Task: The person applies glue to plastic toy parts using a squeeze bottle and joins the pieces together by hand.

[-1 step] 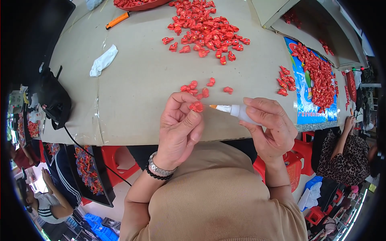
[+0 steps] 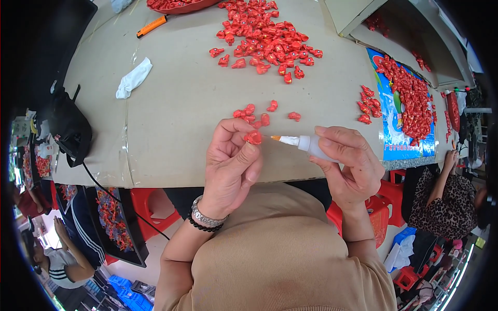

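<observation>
Between the thumb and fingers of my left hand (image 2: 232,168) is a small red plastic piece (image 2: 253,137). My right hand (image 2: 354,163) grips a white glue bottle (image 2: 316,146), tilted sideways with its thin orange-tipped nozzle pointing left at the red piece. A small gap seems to part the nozzle tip from the piece. Just beyond my left fingertips lie several loose small red pieces (image 2: 265,119). Farther off on the table (image 2: 171,114) spreads a big heap of red figure-like parts (image 2: 270,44).
A red bowl (image 2: 181,7) of parts and an orange marker-like tool (image 2: 152,26) lie far left, with a crumpled white tissue (image 2: 134,79) nearer. More red parts (image 2: 410,103) cover a blue sheet (image 2: 394,150) at right, beside a grey cabinet (image 2: 441,62). Other people sit on both sides.
</observation>
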Tool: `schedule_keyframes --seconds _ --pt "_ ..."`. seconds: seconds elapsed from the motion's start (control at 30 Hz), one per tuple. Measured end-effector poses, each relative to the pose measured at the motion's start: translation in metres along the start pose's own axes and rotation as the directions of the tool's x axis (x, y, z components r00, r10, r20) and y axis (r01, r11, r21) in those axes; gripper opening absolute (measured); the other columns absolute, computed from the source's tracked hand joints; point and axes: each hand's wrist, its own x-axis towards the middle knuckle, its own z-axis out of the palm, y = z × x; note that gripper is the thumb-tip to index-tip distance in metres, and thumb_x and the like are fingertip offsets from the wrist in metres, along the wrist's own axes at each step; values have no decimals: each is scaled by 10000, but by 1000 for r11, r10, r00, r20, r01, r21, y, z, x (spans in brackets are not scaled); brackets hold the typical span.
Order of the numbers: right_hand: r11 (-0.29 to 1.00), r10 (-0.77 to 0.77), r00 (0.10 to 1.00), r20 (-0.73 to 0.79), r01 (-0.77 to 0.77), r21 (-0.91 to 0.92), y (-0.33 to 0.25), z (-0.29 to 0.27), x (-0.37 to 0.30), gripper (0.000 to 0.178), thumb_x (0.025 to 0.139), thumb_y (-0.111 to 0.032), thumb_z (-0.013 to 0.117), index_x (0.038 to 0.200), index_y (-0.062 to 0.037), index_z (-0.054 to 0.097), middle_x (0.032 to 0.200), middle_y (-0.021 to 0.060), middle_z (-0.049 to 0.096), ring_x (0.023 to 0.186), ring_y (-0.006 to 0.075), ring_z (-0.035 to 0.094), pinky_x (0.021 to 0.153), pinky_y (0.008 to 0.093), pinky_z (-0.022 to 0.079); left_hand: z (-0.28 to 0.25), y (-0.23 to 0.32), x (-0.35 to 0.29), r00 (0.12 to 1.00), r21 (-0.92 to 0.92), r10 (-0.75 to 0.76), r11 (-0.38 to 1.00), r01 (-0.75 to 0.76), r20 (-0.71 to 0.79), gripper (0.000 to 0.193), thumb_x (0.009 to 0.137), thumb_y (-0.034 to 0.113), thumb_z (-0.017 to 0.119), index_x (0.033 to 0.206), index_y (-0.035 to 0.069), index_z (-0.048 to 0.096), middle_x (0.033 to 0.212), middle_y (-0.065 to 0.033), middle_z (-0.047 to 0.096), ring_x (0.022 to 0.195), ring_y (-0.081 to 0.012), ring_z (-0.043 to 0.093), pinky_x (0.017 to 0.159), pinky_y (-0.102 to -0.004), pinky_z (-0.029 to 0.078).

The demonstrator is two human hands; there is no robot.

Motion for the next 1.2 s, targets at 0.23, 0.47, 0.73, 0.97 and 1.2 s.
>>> schedule_keyframes --seconds 0.23,0.47,0.73,0.97,1.2 --pt "998 29 1000 -8 -29 63 -1 1 -2 303 617 68 744 888 6 624 854 136 649 714 250 633 574 288 511 0 -2 1 997 49 55 997 -53 -47 177 891 57 573 1023 79 456 924 -26 576 479 -47 401 392 -170 282" --pt "997 30 1000 0 -30 78 0 4 -5 307 614 62 748 890 5 624 858 137 650 711 243 632 561 283 508 -2 -5 0 988 105 147 984 -142 -50 190 886 50 579 1016 85 445 963 -42 572 475 -50 383 398 -172 296" --pt "996 33 999 9 -34 85 0 5 -6 309 612 67 744 889 0 626 866 127 653 712 237 633 571 285 511 -2 -5 0 983 135 175 977 -167 -47 196 884 26 571 1019 76 439 976 -53 562 481 -51 388 407 -177 313" --pt "998 17 1000 14 -18 65 1 4 -5 309 612 67 741 890 -2 624 860 122 652 706 235 631 568 286 505 -3 -6 0 981 144 187 973 -178 -47 192 883 28 573 1014 75 441 966 -46 559 491 -54 392 407 -179 313" --pt "998 20 1000 2 -21 55 0 3 -2 308 618 70 738 893 -5 621 853 125 649 696 228 625 546 273 498 0 -3 -1 993 111 109 988 -103 -50 165 893 71 575 997 78 447 968 -34 555 471 -50 380 392 -177 292"
